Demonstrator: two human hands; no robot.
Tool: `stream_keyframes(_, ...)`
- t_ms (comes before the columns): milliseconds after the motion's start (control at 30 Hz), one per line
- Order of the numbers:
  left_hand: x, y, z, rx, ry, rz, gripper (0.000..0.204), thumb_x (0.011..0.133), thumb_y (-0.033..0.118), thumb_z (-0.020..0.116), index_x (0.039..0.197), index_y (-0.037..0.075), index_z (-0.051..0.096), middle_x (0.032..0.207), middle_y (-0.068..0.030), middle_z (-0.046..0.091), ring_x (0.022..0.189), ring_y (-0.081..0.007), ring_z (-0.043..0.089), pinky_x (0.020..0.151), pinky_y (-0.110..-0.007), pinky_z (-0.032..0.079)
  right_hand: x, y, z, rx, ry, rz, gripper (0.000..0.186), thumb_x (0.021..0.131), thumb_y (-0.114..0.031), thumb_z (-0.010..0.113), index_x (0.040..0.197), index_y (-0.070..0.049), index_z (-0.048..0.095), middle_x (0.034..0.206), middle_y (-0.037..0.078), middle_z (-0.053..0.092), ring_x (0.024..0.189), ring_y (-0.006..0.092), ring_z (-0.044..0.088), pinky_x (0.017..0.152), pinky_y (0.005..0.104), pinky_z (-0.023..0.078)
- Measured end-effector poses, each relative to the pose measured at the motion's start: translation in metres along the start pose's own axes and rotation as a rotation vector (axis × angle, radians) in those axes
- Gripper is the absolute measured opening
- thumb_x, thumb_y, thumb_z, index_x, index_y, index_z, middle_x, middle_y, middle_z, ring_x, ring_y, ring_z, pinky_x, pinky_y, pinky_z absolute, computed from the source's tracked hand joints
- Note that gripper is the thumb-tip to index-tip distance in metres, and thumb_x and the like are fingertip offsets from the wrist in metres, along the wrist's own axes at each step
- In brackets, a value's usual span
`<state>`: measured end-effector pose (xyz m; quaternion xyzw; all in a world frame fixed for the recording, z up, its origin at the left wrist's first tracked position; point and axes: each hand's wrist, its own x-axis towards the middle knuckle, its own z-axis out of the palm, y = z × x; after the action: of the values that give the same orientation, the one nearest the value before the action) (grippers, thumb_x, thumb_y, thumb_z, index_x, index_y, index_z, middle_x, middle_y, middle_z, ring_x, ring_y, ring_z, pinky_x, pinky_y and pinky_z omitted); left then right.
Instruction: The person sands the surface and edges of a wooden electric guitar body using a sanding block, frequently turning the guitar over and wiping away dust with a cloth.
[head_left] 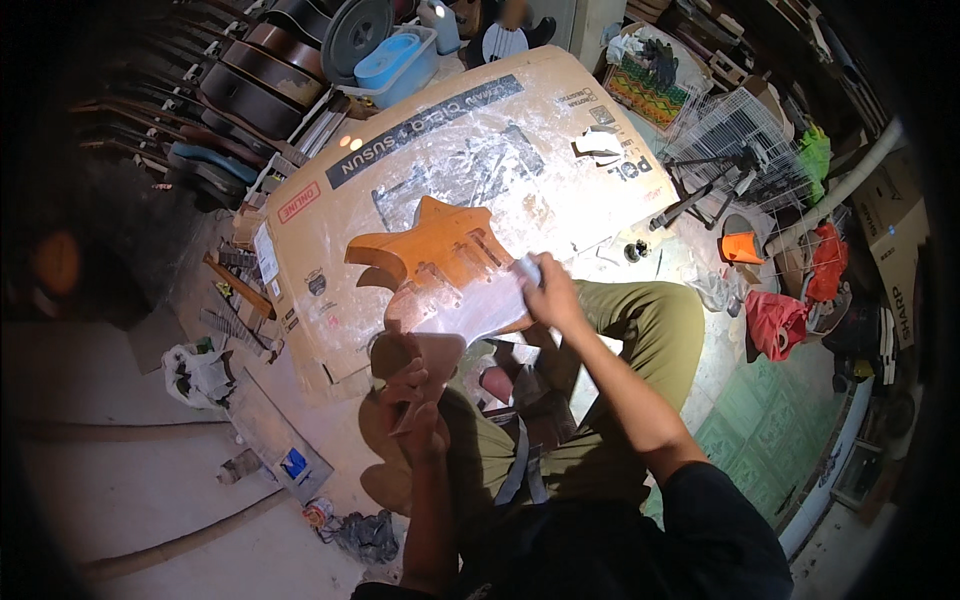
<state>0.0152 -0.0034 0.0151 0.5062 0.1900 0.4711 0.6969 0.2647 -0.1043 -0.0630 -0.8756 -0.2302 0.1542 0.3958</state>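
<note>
A wooden electric guitar body [405,250], orange-brown with carved slots in its face, rests partly on the cardboard and reaches toward my lap. Its near part looks pale and dusty. My left hand [412,408] has its fingers curled around the body's near end, in shade. At the right edge of the body, my right hand [553,297] grips a small grey block [527,268]. How much of the block touches the wood is hidden by the fingers.
A large flattened cardboard sheet [330,250], smeared with white dust, lies ahead. A crumpled white piece [598,146] sits on it. Several guitars [262,85] stand at the back left beside a plastic tub [410,75]. A wire rack [745,130] and red bag [775,325] are rightward.
</note>
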Motion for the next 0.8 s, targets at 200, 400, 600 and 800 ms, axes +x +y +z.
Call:
stream_keyframes(200,-0.007,-0.006,-0.002,-0.043,-0.007,-0.035,0.027,0.082,0.006,0.068,0.105,0.005,0.054,0.121,-0.0175,0.061,0.133,-0.0355,0.053,0.110,-0.050,0.050,0.003,0.026,-0.007,0.091,0.052,-0.077,0.041,0.088,-0.014,0.072,0.125,-0.002,0.059,0.116,0.027,0.065,0.109,0.0460,0.063,0.095,0.0488,0.051)
stream_keyframes(400,-0.010,-0.007,-0.019,0.040,0.034,-0.024,0.028,0.082,0.005,0.067,0.106,0.004,0.053,0.122,-0.0186,0.061,0.135,-0.0371,0.052,0.110,-0.053,0.050,-0.029,-0.025,0.009,0.119,-0.069,-0.236,0.040,0.088,-0.014,0.071,0.124,-0.006,0.059,0.121,0.024,0.062,0.115,0.0453,0.060,0.099,0.0497,0.049)
stream_keyframes(600,-0.002,-0.017,0.001,-0.073,-0.039,-0.018,0.029,0.082,0.004,0.067,0.108,0.004,0.053,0.122,-0.0192,0.061,0.135,-0.0376,0.052,0.112,-0.054,0.048,0.038,0.066,-0.008,0.148,0.083,0.132,0.039,0.090,-0.017,0.072,0.123,-0.001,0.057,0.112,0.027,0.068,0.104,0.0423,0.067,0.091,0.0455,0.053)
stream_keyframes(800,-0.004,-0.010,-0.018,-0.055,-0.008,0.006,0.029,0.083,0.003,0.067,0.108,0.005,0.054,0.124,-0.0188,0.062,0.134,-0.0367,0.053,0.114,-0.054,0.046,-0.023,-0.026,0.010,0.132,0.008,-0.356,0.037,0.090,-0.014,0.072,0.121,-0.001,0.058,0.109,0.026,0.066,0.103,0.0435,0.066,0.091,0.0452,0.052)
